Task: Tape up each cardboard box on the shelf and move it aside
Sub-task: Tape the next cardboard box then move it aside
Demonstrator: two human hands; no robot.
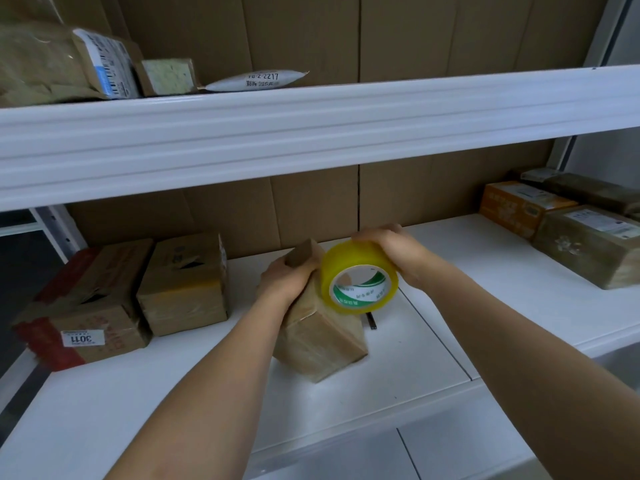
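A small brown cardboard box (318, 337) stands tilted in the middle of the white shelf (433, 341). My left hand (285, 277) grips its upper left part, fingers curled over the top edge. My right hand (393, 252) holds a yellow roll of tape (358, 277) with a green-and-white core against the box's upper right side. Glossy tape covers the box's front face.
Two worn cardboard boxes (183, 285) (86, 313) sit at the left of the shelf. Several taped boxes (588, 244) stand at the right. A thin dark object (371, 322) lies behind the box. The upper shelf beam (311, 133) hangs above, carrying parcels (258, 80).
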